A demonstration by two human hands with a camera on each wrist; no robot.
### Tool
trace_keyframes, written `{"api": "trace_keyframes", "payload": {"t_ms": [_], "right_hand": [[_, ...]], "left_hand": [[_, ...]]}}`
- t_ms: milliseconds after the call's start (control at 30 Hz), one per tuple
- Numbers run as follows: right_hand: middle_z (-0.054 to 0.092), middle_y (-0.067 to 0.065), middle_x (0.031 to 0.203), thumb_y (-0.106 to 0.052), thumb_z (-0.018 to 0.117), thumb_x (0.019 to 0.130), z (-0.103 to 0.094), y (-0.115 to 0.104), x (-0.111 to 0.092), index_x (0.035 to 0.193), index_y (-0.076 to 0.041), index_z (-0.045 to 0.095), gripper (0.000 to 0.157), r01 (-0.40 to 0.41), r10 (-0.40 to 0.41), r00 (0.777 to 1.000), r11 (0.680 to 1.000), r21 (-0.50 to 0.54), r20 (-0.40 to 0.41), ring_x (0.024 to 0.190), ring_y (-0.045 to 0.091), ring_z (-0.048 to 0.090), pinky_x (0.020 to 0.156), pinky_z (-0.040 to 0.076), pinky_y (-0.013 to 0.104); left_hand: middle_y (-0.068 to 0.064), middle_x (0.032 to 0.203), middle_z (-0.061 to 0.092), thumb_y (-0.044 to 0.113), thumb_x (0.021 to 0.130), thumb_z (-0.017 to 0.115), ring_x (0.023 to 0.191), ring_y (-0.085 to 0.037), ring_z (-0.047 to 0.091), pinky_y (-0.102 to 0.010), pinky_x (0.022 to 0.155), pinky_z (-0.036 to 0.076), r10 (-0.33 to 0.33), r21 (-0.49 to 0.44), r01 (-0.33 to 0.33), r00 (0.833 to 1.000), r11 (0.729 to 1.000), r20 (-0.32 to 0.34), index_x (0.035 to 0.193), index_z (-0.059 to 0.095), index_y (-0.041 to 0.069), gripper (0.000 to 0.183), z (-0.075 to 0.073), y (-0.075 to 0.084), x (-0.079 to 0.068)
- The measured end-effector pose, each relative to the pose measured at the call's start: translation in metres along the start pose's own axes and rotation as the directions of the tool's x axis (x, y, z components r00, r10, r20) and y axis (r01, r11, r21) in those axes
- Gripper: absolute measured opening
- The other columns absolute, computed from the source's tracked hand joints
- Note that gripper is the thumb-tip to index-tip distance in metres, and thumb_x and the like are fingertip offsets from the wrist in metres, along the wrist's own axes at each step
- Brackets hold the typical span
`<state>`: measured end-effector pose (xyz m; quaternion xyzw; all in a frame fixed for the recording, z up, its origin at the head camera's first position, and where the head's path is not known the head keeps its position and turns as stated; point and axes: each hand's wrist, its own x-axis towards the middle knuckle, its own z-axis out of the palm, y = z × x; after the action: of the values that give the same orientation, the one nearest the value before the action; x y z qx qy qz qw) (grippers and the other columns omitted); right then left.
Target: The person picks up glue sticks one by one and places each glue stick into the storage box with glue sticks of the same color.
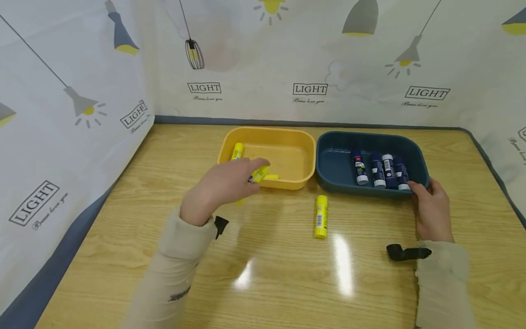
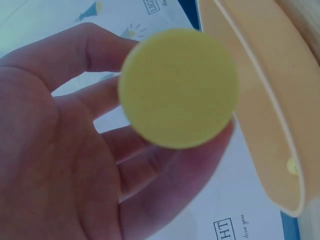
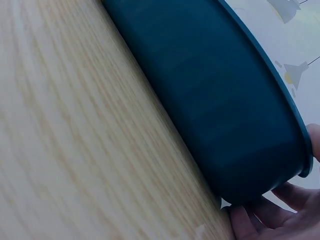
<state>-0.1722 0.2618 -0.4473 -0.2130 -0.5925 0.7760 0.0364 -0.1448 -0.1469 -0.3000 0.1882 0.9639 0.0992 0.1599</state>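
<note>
My left hand [image 1: 219, 185] pinches a yellow glue stick [image 1: 260, 174] between thumb and fingers over the front left rim of the yellow tray [image 1: 293, 184]. In the left wrist view, the round end of that glue stick [image 2: 179, 88] faces the camera, beside the tray's wall [image 2: 270, 80]. Another yellow glue stick [image 1: 238, 151] leans inside at the tray's left. At the front right corner of the dark blue tray [image 1: 361, 190], my right hand [image 1: 435, 212] grips the rim. The right wrist view shows its fingers [image 3: 285, 217] low on that tray's outer wall [image 3: 215, 100].
Several navy glue sticks with white ends [image 1: 378, 170] lie side by side in the blue tray. One yellow glue stick [image 1: 321, 217] lies on the wooden table [image 1: 287, 274] in front of the trays. A printed sheet [image 1: 263, 59] hangs behind, close to the trays.
</note>
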Motion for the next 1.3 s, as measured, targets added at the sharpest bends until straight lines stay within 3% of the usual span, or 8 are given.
{"api": "trace_keyframes", "payload": {"t_ms": [100, 233, 400, 567, 767, 933, 1100, 1300], "right_hand": [[0.029, 0.003, 0.137, -0.022, 0.065, 0.082, 0.001, -0.001, 0.000, 0.139, -0.013, 0.028, 0.069, -0.006, 0.006, 1.000, 1.000, -0.012, -0.006, 0.123, 0.012, 0.030, 0.102, 0.025, 0.021], [0.027, 0.004, 0.139, -0.023, 0.065, 0.082, 0.001, -0.002, 0.000, 0.140, -0.014, 0.027, 0.070, -0.019, 0.018, 1.000, 0.999, -0.027, -0.006, 0.124, 0.011, 0.029, 0.102, 0.024, 0.021], [0.024, 0.003, 0.142, -0.023, 0.064, 0.083, 0.000, -0.002, 0.000, 0.141, -0.014, 0.024, 0.071, -0.025, 0.025, 1.000, 0.999, -0.033, 0.004, 0.125, 0.010, 0.027, 0.102, 0.024, 0.021], [0.024, 0.003, 0.142, -0.024, 0.063, 0.083, -0.001, -0.001, 0.000, 0.141, -0.014, 0.024, 0.071, -0.020, 0.021, 1.000, 0.999, -0.037, 0.007, 0.125, 0.010, 0.027, 0.102, 0.024, 0.020], [0.023, 0.002, 0.143, -0.025, 0.064, 0.083, -0.001, -0.002, 0.000, 0.141, -0.015, 0.022, 0.072, -0.030, 0.030, 1.000, 0.998, -0.057, 0.003, 0.126, 0.010, 0.027, 0.102, 0.024, 0.021], [0.022, 0.002, 0.144, -0.027, 0.063, 0.083, -0.001, -0.002, 0.000, 0.142, -0.016, 0.022, 0.073, -0.030, 0.030, 1.000, 0.997, -0.076, -0.001, 0.126, 0.010, 0.027, 0.103, 0.023, 0.021], [0.022, 0.001, 0.144, -0.030, 0.062, 0.083, -0.001, -0.002, -0.001, 0.142, -0.018, 0.022, 0.072, -0.037, 0.036, 0.999, 0.994, -0.100, -0.005, 0.125, 0.009, 0.027, 0.103, 0.022, 0.022], [0.022, 0.001, 0.144, -0.030, 0.062, 0.084, -0.002, -0.001, 0.000, 0.142, -0.017, 0.022, 0.071, -0.032, 0.031, 0.999, 0.993, -0.110, -0.008, 0.124, 0.010, 0.028, 0.104, 0.022, 0.023]], "left_hand": [[0.003, 0.094, 0.059, 0.021, 0.084, 0.055, 0.070, -0.015, 0.050, -0.029, 0.059, 0.042, -0.003, -0.025, 0.003, 1.000, 1.000, 0.014, 0.135, 0.037, 0.021, 0.054, -0.009, -0.004, 0.005], [0.002, 0.107, 0.058, 0.022, 0.085, 0.054, 0.078, -0.015, 0.051, -0.031, 0.071, 0.043, 0.000, -0.057, 0.003, 0.999, 0.998, 0.052, 0.135, 0.036, 0.022, 0.053, -0.019, -0.012, 0.015], [0.000, 0.114, 0.054, 0.023, 0.087, 0.052, 0.078, -0.016, 0.051, -0.033, 0.074, 0.042, -0.013, -0.077, 0.020, 0.995, 0.997, 0.099, 0.137, 0.034, 0.022, 0.052, -0.027, -0.022, 0.030], [-0.001, 0.105, 0.056, 0.024, 0.089, 0.049, 0.059, -0.014, 0.045, -0.033, 0.067, 0.040, -0.038, -0.048, 0.044, 0.992, 0.998, 0.117, 0.138, 0.031, 0.022, 0.052, -0.031, -0.029, 0.045], [-0.003, 0.088, 0.056, 0.023, 0.087, 0.050, 0.044, -0.013, 0.041, -0.027, 0.045, 0.042, -0.091, -0.071, 0.101, 0.986, 0.992, 0.141, 0.137, 0.031, 0.022, 0.053, -0.036, -0.028, 0.060], [-0.004, 0.105, 0.049, 0.022, 0.087, 0.054, 0.059, -0.020, 0.051, -0.027, 0.048, 0.049, -0.128, -0.141, 0.151, 0.978, 0.978, 0.163, 0.136, 0.032, 0.020, 0.054, -0.038, -0.029, 0.075], [-0.010, 0.101, 0.049, 0.018, 0.087, 0.055, 0.081, -0.024, 0.054, -0.030, 0.057, 0.053, -0.163, -0.273, 0.217, 0.964, 0.937, 0.209, 0.137, 0.030, 0.015, 0.056, -0.036, -0.037, 0.093], [-0.011, 0.106, 0.047, 0.015, 0.087, 0.053, 0.089, -0.027, 0.054, -0.035, 0.064, 0.053, -0.181, -0.355, 0.268, 0.949, 0.895, 0.259, 0.138, 0.027, 0.014, 0.058, -0.029, -0.046, 0.107]]}}
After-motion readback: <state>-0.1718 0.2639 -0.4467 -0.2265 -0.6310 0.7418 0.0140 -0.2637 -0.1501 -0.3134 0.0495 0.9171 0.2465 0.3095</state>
